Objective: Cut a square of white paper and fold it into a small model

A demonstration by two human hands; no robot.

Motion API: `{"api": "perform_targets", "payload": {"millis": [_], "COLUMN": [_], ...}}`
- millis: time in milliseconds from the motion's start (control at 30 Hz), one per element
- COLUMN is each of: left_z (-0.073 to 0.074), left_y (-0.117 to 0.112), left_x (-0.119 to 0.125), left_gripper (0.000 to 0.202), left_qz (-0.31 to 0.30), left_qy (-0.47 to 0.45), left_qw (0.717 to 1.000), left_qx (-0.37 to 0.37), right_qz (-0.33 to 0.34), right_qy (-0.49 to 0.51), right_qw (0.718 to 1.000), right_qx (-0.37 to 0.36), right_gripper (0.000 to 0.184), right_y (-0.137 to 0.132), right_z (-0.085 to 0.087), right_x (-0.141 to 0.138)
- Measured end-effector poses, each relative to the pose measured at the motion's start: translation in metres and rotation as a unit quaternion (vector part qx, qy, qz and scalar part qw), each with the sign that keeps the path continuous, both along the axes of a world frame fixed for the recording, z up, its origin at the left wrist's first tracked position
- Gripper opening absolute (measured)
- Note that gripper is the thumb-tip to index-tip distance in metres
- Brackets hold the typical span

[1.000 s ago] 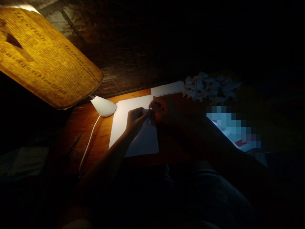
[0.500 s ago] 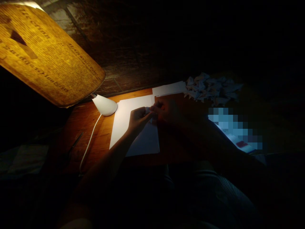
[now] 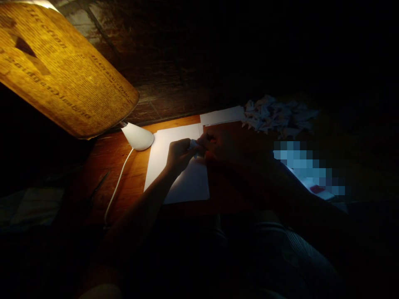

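Above the stack of white paper sheets (image 3: 183, 182), both my hands meet over a small folded piece of paper (image 3: 193, 143). My left hand (image 3: 178, 153) is closed on its left side, thumb and fingers pinching it. My right hand (image 3: 215, 143) pinches the same piece from the right, its fingertips touching those of the left. Most of the paper's shape is hidden by the fingers, and my right hand lies in deep shadow.
A lit lamp with a printed shade (image 3: 68, 74) and white base (image 3: 139, 137) stands at left, its cord (image 3: 116, 187) trailing forward. White paper strips (image 3: 222, 115) and a heap of folded paper pieces (image 3: 277, 116) lie at the back. A glowing, partly blurred screen (image 3: 307, 170) lies right. A dark pen-like object (image 3: 101, 182) lies left.
My left hand has turned slightly and shifted a little left around the folded paper, and more of the paper shows below the fingers. My right hand stays nearly in place.
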State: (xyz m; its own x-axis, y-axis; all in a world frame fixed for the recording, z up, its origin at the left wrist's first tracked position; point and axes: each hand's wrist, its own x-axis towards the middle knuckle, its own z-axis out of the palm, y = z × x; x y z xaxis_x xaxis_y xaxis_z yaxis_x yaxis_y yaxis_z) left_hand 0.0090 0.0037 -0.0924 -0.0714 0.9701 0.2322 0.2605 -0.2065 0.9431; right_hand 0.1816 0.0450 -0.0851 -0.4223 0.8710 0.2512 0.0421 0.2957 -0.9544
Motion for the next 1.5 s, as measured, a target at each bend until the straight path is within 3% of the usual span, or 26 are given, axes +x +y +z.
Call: {"api": "perform_targets", "payload": {"millis": [233, 367, 533, 800, 967, 1133, 1367, 1500], "left_z": [0.002, 0.0, -0.001, -0.005, -0.002, 0.0, 0.004, 0.003], "left_y": [-0.002, 0.003, 0.007, 0.008, 0.007, 0.003, -0.001, 0.001], "left_x": [0.006, 0.006, 0.003, 0.007, 0.004, 0.003, 0.01, 0.008], "left_gripper": [0.03, 0.023, 0.028, 0.03, 0.027, 0.027, 0.013, 0.021], "left_qz": [0.007, 0.014, 0.009, -0.037, 0.005, 0.067, 0.048, 0.063], "left_qy": [-0.07, -0.176, -0.255, -0.242, -0.237, -0.177, -0.125, -0.138], "left_qw": [0.997, 0.984, 0.966, 0.969, 0.971, 0.98, 0.99, 0.987], "left_qx": [-0.022, -0.024, -0.032, -0.035, -0.007, 0.062, 0.047, 0.048], "right_qz": [0.026, 0.068, 0.016, -0.012, -0.028, -0.058, -0.084, -0.085], "right_qy": [0.048, 0.026, 0.025, 0.034, 0.084, 0.081, 0.04, 0.026], "right_qw": [0.997, 0.994, 0.998, 0.997, 0.99, 0.992, 0.996, 0.995], "right_qx": [-0.054, -0.077, -0.062, -0.074, -0.106, -0.073, -0.006, 0.043], "right_gripper": [0.039, 0.041, 0.03, 0.024, 0.033, 0.03, 0.03, 0.027], "right_y": [0.009, 0.011, 0.01, 0.013, 0.015, 0.015, 0.016, 0.014], "right_z": [-0.007, -0.003, -0.004, -0.003, 0.003, 0.003, -0.001, 0.0], "right_x": [-0.002, 0.003, -0.004, -0.002, 0.001, 0.001, 0.001, 0.002]}}
